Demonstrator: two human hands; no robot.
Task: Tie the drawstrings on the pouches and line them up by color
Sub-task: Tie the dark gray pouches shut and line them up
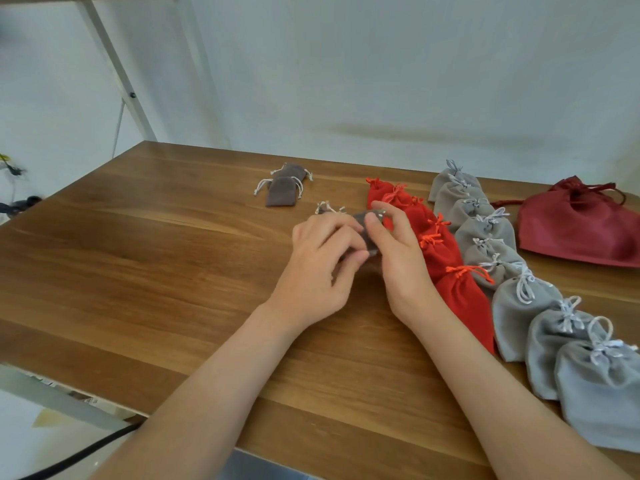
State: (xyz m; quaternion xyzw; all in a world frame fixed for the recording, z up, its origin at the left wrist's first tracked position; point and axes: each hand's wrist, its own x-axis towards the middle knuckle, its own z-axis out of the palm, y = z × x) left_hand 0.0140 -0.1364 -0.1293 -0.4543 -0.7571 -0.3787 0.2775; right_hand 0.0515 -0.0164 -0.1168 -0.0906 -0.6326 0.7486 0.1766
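Note:
Both hands hold a small brown-grey pouch (pixel 367 226) just above the wooden table (pixel 145 258). My left hand (pixel 322 268) pinches its near end, and my right hand (pixel 398 258) grips its far end with thumb and fingers. Its pale drawstrings (pixel 327 206) stick out beyond my left hand's fingers. Two more brown-grey pouches (pixel 284 188) lie overlapped further back. A row of red pouches (pixel 446 261) with tied orange strings runs diagonally at my right hand's side. Beside it runs a longer row of light grey pouches (pixel 526 306) with tied silver strings.
A large dark red drawstring bag (pixel 581 226) lies at the far right of the table. A white wall stands behind the table, with a white metal frame (pixel 114 60) at the left. A black cable (pixel 86 448) hangs below the table's front edge.

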